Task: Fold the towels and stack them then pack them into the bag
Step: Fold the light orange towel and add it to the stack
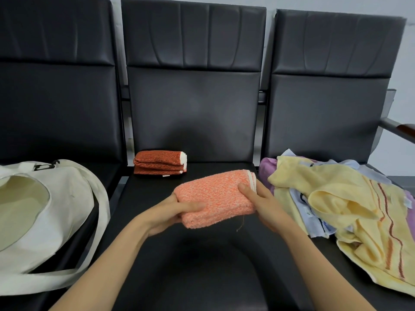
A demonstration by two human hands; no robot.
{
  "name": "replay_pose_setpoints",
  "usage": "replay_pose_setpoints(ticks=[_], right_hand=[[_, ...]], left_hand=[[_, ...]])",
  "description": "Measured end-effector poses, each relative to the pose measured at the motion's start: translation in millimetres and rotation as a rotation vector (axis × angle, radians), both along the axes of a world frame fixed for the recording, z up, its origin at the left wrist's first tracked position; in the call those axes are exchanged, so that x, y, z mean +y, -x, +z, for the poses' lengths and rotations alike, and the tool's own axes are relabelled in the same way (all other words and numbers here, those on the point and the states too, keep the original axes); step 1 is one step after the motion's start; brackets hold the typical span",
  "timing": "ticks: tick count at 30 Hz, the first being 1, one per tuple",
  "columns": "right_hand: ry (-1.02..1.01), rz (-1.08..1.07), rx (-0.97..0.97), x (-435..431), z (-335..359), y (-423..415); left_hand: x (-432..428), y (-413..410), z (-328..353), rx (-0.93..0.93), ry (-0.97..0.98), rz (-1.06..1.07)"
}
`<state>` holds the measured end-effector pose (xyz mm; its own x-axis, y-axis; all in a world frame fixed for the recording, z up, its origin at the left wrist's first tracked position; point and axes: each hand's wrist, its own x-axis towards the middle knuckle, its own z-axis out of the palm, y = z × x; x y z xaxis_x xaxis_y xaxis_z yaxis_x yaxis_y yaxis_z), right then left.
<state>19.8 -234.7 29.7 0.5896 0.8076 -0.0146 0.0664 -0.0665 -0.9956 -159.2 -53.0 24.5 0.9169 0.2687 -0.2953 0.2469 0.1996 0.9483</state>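
Peach towel (215,196), folded, is held over the middle seat (190,254). The left grip (170,215) clasps its near-left end, thumb on top, and the right grip (265,205) pinches its white-edged right end. Behind it lies a folded rust towel (159,163). A white bag (45,216) gapes open at left; unfolded towels (336,198) are heaped at right.

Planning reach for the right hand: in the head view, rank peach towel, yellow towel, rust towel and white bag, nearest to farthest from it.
1. Peach towel, gripped by the right hand.
2. Yellow towel, just right of it.
3. Rust towel, folded, farther back left.
4. White bag, far left.
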Motion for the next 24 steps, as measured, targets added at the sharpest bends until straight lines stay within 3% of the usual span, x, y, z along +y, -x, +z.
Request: replay_pose_setpoints(ticks=[5,10,16,20,24], right_hand=[[-0.13,0.014,0.157,1,-2,-6],[-0.198,0.005,0.187,5,0,-3],[0.01,-0.139,-0.038,15,-6,12],[-0.008,-0.26,-0.147,27,-10,22],[-0.094,-0.295,-0.099,47,-7,18]], left_hand=[[-1,-4,5,-0.167,-0.074,0.136],[-7,-5,9,-0.296,-0.076,0.245],[-21,-9,5,-0.196,0.079,0.26],[-22,-22,4,-0.144,-0.075,0.496],[-13,-28,-3,-0.243,-0.211,0.649]])
